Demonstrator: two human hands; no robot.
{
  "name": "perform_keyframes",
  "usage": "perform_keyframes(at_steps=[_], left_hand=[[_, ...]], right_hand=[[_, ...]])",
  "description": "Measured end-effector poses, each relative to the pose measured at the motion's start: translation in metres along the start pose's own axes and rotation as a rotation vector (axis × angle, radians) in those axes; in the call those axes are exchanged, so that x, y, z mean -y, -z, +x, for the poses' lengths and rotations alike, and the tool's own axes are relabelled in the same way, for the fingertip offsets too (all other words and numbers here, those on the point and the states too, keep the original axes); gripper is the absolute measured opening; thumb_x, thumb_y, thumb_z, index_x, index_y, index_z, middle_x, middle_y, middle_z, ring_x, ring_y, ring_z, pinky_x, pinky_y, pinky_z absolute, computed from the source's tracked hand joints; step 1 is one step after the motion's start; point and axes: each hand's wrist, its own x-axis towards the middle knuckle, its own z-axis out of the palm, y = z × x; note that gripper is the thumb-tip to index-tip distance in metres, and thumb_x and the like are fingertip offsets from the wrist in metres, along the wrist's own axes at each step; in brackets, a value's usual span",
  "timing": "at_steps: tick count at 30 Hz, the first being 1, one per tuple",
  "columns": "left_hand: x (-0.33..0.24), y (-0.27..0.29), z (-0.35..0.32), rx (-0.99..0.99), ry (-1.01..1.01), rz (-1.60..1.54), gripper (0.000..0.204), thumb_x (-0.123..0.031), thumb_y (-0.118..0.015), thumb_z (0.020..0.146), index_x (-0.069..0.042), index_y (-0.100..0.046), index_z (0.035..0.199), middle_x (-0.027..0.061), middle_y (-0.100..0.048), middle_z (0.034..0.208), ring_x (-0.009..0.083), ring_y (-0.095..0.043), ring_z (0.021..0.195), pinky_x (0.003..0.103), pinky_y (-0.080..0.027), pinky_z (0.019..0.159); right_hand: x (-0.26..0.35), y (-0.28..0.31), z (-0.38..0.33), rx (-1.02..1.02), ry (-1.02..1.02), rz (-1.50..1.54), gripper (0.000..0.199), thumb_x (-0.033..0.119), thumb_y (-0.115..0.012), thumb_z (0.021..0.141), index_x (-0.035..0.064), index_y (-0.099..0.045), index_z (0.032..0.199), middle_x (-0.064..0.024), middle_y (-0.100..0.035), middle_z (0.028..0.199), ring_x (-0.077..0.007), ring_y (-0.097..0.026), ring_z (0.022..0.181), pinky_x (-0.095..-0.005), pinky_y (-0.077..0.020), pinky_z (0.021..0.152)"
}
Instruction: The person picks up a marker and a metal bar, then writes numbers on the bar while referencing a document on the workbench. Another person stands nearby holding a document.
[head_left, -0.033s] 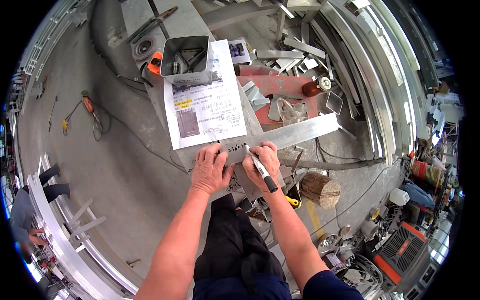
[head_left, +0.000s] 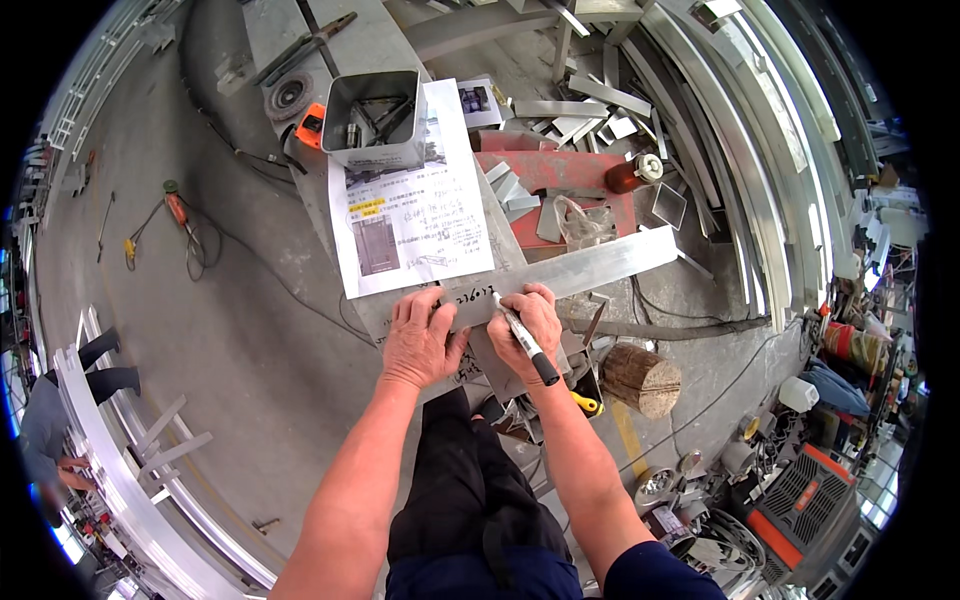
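A flat silver metal bar (head_left: 605,266) lies across the end of the narrow workbench, sticking out to the right. My left hand (head_left: 416,340) clasps its left end, fingers over the far edge and thumb at the near side. In my right hand (head_left: 532,322) is a white marker with a black end (head_left: 528,345), its tip touching the bar beside a short row of black handwritten characters. Just beyond my left hand lies a printed sheet (head_left: 413,245) with handwritten notes and pictures. A square metal tin (head_left: 375,150) holding small tools stands on the sheet's far part.
An orange tape measure (head_left: 310,127) and a grinding disc (head_left: 288,96) sit left of the tin. Metal offcuts (head_left: 600,112) and a red bottle (head_left: 632,174) lie right of the bench. A log (head_left: 642,380) stands near my right arm. Another person (head_left: 60,430) works at far left.
The marker tip has shifted very slightly to the right, and the last black character has grown by a stroke. My left hand and the bar stay in place.
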Motion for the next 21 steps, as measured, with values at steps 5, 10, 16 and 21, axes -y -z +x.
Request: perform_keyframes(at_steps=[5,10,16,21], left_hand=[[0.0018,-0.0006,-0.0007,-0.004,0.007,0.005,0.043,-0.026,-0.079,0.083,-0.011,-0.055,0.116,0.0146,-0.052,0.129,0.0382,-0.053,0.117,0.049,-0.044,0.101],[0.0005,-0.0008,-0.0006,0.009,0.003,0.008,0.042,-0.027,-0.078,0.084,-0.011,-0.055,0.116,0.0147,-0.052,0.129,0.0383,-0.053,0.117,0.05,-0.044,0.102],[0.0023,0.0004,-0.0011,0.0,-0.004,0.017,0.042,-0.028,-0.078,0.085,-0.011,-0.055,0.116,0.0147,-0.052,0.129,0.0381,-0.053,0.117,0.05,-0.044,0.101],[0.0002,0.0009,0.0,0.0,0.002,0.007,0.042,-0.028,-0.079,0.084,-0.01,-0.055,0.115,0.0143,-0.052,0.128,0.0374,-0.053,0.116,0.049,-0.045,0.1]], right_hand=[[0.003,-0.0001,0.0029,0.002,-0.003,-0.026,0.028,-0.002,-0.07,0.071,0.0051,-0.06,0.096,-0.0064,-0.059,0.073,-0.0271,-0.06,0.065,-0.0457,-0.0542,0.093],[-0.0003,-0.0014,0.0004,-0.048,-0.004,-0.04,0.027,-0.003,-0.07,0.072,0.0044,-0.06,0.096,-0.0073,-0.059,0.073,-0.028,-0.061,0.066,-0.0463,-0.0552,0.093],[0.0034,-0.0005,0.0033,-0.051,-0.042,-0.003,0.025,-0.004,-0.069,0.071,0.003,-0.06,0.094,-0.0092,-0.06,0.075,-0.0295,-0.061,0.067,-0.0476,-0.0559,0.094],[0.0036,0.0008,0.0,-0.06,-0.061,-0.056,0.026,-0.004,-0.068,0.072,0.0027,-0.06,0.095,-0.0101,-0.059,0.076,-0.0303,-0.061,0.068,-0.0484,-0.0567,0.095]])
